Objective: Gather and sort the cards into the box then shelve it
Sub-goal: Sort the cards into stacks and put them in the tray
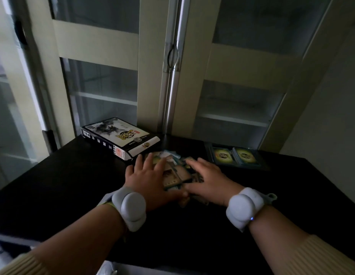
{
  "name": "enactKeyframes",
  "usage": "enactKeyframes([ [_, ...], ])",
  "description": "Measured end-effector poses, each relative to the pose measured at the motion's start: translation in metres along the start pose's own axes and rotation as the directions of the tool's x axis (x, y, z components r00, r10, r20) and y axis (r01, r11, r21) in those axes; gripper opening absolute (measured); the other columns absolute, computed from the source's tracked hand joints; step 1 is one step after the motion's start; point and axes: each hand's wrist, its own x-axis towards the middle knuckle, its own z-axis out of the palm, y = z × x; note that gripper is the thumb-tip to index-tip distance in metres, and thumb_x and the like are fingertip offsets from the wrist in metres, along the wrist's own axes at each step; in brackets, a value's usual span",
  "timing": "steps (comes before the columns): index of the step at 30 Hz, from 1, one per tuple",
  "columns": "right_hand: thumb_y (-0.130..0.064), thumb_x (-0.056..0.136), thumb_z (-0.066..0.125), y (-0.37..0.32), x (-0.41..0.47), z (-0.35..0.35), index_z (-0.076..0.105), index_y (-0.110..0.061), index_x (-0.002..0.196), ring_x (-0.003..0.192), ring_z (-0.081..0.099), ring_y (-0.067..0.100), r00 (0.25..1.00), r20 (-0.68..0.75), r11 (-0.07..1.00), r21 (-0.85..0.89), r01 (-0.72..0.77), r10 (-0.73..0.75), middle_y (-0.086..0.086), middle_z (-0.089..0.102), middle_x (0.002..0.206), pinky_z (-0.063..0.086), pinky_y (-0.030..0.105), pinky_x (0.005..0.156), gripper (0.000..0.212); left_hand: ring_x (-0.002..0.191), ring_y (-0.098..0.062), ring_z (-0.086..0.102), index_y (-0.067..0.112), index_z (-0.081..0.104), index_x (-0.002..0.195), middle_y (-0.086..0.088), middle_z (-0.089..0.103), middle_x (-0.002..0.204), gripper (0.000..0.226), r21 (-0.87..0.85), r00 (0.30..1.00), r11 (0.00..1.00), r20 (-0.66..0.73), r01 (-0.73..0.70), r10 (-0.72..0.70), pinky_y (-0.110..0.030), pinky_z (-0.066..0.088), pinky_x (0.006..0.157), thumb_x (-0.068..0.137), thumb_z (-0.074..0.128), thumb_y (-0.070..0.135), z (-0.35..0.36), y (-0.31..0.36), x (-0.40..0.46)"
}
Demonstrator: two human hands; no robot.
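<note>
On the dark, glossy counter (73,175), the left hand (147,175) and right hand (206,181) lie flat with fingers spread and released, pressing on either side of a loose, overlapping heap of colourful picture cards (175,171). The black-and-white printed cardboard box (121,137) lies just beyond the heap to the left, and a dark tray holding two green-backed card stacks (235,156) sits near on the right. Judging from the slick surface, squeezing the heap too quickly could make cards skid out, buckle or flip, spoiling the sort.
</note>
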Motion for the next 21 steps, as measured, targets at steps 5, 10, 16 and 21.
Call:
enactKeyframes([
  [5, -0.071, 0.073, 0.055, 0.004, -0.007, 0.017, 0.002, -0.037, 0.149, 0.145, 0.004, 0.035, 0.996, 0.060, 0.981, -0.187, -0.049, 0.062, 0.000, 0.001, 0.160, 0.012, 0.049, 0.116, 0.099, 0.145, -0.026, 0.009, 0.032, 0.013, 0.147, 0.000, 0.010, 0.158, 0.098, -0.084, 0.999, 0.996, 0.025, 0.023, -0.021, -0.045, 0.011, 0.116, 0.066, 0.014, 0.087, -0.002, 0.010, -0.003],
  [10, -0.071, 0.062, 0.065, -0.008, -0.006, 0.030, -0.003, -0.030, 0.149, 0.146, 0.006, 0.024, 0.996, -0.050, 0.994, -0.076, 0.074, -0.078, 0.001, 0.005, 0.160, 0.017, 0.046, 0.117, 0.118, 0.145, -0.027, 0.011, 0.025, 0.020, 0.148, -0.004, 0.010, 0.158, 0.059, -0.213, 0.994, 0.975, 0.107, 0.060, -0.037, -0.044, 0.013, 0.116, 0.095, 0.032, 0.047, -0.014, 0.028, 0.003],
  [16, -0.077, 0.070, 0.052, -0.004, -0.006, 0.030, 0.012, -0.040, 0.146, 0.147, 0.000, 0.021, 0.995, -0.003, 0.990, -0.108, 0.094, -0.095, -0.007, 0.007, 0.159, 0.011, 0.044, 0.118, 0.093, 0.114, -0.035, 0.052, 0.008, 0.046, 0.130, -0.017, 0.050, 0.128, 0.058, -0.575, 0.922, 0.731, 0.123, 0.367, -0.366, -0.042, 0.045, 0.099, 0.080, 0.064, 0.032, -0.039, 0.033, 0.012],
  [21, -0.078, 0.071, 0.050, 0.000, -0.007, 0.028, 0.008, -0.042, 0.147, 0.147, 0.002, 0.022, 0.995, 0.031, 0.993, -0.077, 0.094, -0.092, -0.006, 0.006, 0.159, 0.011, 0.043, 0.116, 0.093, 0.083, -0.026, 0.062, -0.002, 0.059, 0.115, -0.017, 0.065, 0.096, 0.040, -0.776, 0.910, 0.505, 0.211, 0.378, -0.358, -0.041, 0.055, 0.079, 0.076, 0.066, 0.004, -0.047, 0.014, 0.019],
])
